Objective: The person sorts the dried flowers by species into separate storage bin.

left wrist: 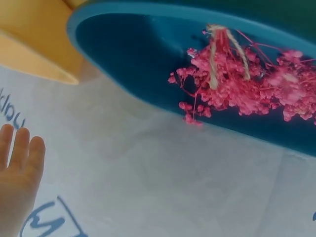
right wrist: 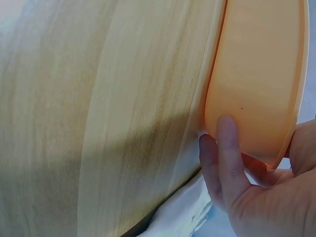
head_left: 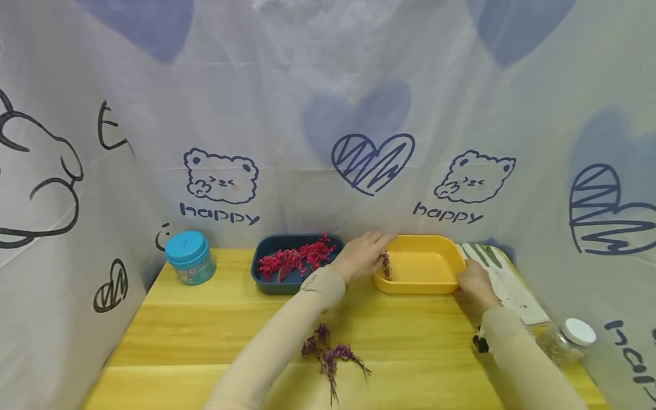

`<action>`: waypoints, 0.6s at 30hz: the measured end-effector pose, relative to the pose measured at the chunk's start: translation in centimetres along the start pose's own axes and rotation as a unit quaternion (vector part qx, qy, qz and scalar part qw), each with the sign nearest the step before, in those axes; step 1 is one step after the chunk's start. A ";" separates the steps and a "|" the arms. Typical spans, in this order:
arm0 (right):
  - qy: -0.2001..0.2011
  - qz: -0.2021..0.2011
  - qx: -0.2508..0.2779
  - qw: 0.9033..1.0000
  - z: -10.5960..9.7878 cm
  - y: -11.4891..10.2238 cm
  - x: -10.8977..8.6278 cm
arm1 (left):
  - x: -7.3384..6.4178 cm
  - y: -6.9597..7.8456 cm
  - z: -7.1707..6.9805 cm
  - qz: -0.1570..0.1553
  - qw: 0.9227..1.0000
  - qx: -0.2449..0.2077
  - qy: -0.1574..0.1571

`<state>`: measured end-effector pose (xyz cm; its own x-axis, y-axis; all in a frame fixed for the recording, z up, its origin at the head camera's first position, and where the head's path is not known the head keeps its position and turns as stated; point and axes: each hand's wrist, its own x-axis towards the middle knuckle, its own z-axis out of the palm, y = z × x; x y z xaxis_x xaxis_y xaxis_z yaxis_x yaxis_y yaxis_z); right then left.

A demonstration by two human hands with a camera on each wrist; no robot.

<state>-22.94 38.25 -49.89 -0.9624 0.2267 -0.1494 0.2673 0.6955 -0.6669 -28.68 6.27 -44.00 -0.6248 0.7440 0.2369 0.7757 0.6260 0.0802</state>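
My right hand [head_left: 475, 282] grips the right end of a yellow tray [head_left: 425, 266]; in the right wrist view its fingers [right wrist: 228, 143] curl round the tray's end. My left hand [head_left: 363, 257] reaches over the tray's left end with fingers extended, straight in the left wrist view; its thumb is hidden. Just below that hand, a small purple dried flower sprig [head_left: 386, 266] lies inside the yellow tray. Left of it stands a dark blue tray [head_left: 279, 289] with pinkish-red dried flowers [head_left: 292, 261], some tied with twine. Several purple dried flower sprigs [head_left: 330, 360] lie on the table between my forearms.
A jar with a blue lid [head_left: 189, 256] stands at the back left of the wooden table [head_left: 205, 324]. To the right are a white cloth with green stripes [head_left: 512, 287], a white-lidded jar [head_left: 569, 341] and a small black object [head_left: 480, 343]. A printed curtain [head_left: 307, 193] hangs behind.
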 end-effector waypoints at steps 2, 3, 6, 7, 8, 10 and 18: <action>0.005 0.002 -0.014 1.000 -0.5 -0.3 0.0 | -0.5 0.1 -0.8 0.009 1.000 0.000 0.006; 0.007 0.005 -0.021 1.000 -0.7 -0.4 0.0 | -0.8 0.2 -1.2 0.014 1.000 -0.002 0.008; 0.012 0.016 -0.031 0.999 -1.1 -0.7 0.0 | -1.7 0.5 -2.0 0.029 0.999 -0.008 0.010; 0.013 0.018 -0.029 0.999 -1.2 -0.8 0.0 | -2.1 0.6 -2.2 0.033 0.999 -0.011 0.010; 0.012 0.021 -0.024 0.999 -1.3 -0.8 0.0 | -2.5 0.7 -2.3 0.036 0.999 -0.018 0.010; 0.011 0.021 -0.021 1.000 -1.4 -0.9 0.0 | -3.3 0.8 -2.4 0.041 0.999 -0.029 0.011; 0.015 0.023 -0.031 0.999 -2.0 -0.7 0.2 | -6.3 1.9 -1.6 0.053 0.996 -0.068 -0.011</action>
<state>-23.24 39.13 -48.00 -0.9474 0.2796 -0.1557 0.3146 0.7249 -0.6128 -23.12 2.36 -43.77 -0.5396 0.8097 0.2308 0.8412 0.5073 0.1870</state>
